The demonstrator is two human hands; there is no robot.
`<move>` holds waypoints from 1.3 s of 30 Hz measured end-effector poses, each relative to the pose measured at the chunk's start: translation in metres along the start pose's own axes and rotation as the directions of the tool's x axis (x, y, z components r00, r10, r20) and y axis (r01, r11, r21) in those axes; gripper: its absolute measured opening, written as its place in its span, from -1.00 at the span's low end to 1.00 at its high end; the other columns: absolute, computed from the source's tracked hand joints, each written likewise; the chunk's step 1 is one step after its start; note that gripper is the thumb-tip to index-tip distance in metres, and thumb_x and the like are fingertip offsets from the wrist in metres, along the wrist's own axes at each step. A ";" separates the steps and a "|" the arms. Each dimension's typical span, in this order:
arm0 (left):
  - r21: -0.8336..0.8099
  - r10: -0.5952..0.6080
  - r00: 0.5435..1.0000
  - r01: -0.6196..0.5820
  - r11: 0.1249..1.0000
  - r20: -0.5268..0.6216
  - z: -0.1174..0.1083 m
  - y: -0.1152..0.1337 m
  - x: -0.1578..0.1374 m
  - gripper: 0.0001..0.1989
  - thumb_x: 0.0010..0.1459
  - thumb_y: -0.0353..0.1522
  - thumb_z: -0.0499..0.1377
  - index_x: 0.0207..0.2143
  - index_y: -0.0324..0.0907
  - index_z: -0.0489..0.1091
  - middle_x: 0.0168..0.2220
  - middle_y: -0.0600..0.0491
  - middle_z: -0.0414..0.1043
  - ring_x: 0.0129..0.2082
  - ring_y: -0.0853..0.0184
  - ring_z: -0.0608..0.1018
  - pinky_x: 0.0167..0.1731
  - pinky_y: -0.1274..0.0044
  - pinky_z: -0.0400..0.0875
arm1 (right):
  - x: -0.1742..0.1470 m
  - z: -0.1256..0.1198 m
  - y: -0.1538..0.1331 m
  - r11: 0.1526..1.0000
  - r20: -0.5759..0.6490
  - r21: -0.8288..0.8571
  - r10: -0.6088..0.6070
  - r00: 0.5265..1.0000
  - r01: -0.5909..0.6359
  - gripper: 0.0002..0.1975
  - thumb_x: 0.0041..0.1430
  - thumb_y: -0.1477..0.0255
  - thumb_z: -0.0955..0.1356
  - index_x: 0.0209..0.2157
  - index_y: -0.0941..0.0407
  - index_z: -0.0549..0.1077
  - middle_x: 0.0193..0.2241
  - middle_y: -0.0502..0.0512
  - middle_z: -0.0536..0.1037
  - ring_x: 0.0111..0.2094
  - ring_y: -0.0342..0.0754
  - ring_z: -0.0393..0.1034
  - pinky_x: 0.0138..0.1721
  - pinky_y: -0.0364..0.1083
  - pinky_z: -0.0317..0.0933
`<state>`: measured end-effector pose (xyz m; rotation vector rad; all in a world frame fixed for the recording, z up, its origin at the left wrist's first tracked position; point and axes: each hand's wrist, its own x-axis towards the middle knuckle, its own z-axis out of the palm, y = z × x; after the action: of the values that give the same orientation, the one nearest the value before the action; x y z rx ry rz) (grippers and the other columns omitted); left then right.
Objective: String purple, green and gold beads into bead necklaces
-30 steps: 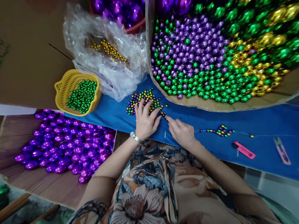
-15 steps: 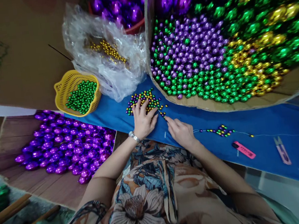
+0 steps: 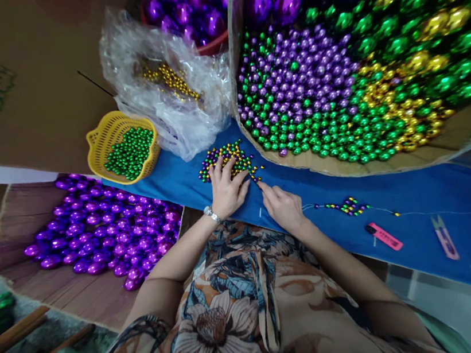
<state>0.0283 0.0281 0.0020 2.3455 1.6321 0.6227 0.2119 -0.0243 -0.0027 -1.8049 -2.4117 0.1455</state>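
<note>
Fingers spread, my left hand (image 3: 228, 190) rests on the near side of a small pile of mixed green, gold and purple beads (image 3: 226, 157) on the blue cloth (image 3: 336, 250). To its right, my right hand (image 3: 283, 205) is closed in a pinch, fingertips beside a few loose beads at the pile's edge. A thin thread (image 3: 383, 210) comes out behind the right hand and runs off to the right. Strung on it is a small beaded piece (image 3: 352, 205) in the same colours. The thread's tip between my right fingers is too small to make out.
A yellow basket (image 3: 97, 151) of green beads and a clear plastic bag (image 3: 194, 127) with gold beads stand beyond my left hand. Cardboard boxes of shiny beads flank the cloth. A pink lighter-like object (image 3: 386, 236) and thread snips (image 3: 445, 238) lie at right.
My right hand has shifted very slightly to the left, its fingertips closer to the loose beads. The left hand stays on the pile.
</note>
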 end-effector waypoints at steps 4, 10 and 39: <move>-0.031 0.015 1.000 -0.015 0.999 0.019 -0.003 0.001 0.000 -0.73 0.24 -0.19 0.09 -0.10 -0.02 0.49 0.22 -0.05 0.23 0.34 -0.02 0.05 0.23 -0.01 -0.03 | 0.005 -0.001 -0.001 1.000 -0.010 -0.002 0.005 1.000 -0.005 -0.59 0.36 0.34 0.17 0.17 0.03 0.37 -0.39 0.07 0.54 -0.47 -0.19 0.37 -0.43 -0.15 0.01; -0.065 0.041 0.999 -0.042 0.997 -0.008 -0.006 0.001 0.008 -0.70 0.26 -0.18 0.07 -0.06 -0.06 0.46 0.18 -0.06 0.27 0.33 0.02 0.07 0.25 0.06 0.00 | 0.010 -0.006 0.017 1.000 -0.098 0.023 0.019 0.995 -0.017 -0.59 0.39 0.27 0.15 0.14 0.03 0.40 -0.37 0.07 0.56 -0.46 -0.18 0.37 -0.39 -0.17 0.03; -0.128 0.130 0.991 -0.125 0.984 0.034 -0.020 -0.012 -0.016 -0.76 0.27 -0.27 0.08 -0.07 -0.11 0.42 0.10 -0.06 0.38 0.33 0.11 0.15 0.27 0.09 0.05 | -0.009 0.000 0.006 0.985 -0.099 0.071 -0.149 0.984 0.156 -0.64 0.39 0.31 0.18 0.08 0.02 0.45 -0.49 -0.02 0.47 -0.49 -0.26 0.32 -0.34 -0.19 0.05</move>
<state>0.0043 0.0160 0.0116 2.3679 1.3909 0.6753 0.2199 -0.0313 -0.0043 -1.5514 -2.4304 0.1353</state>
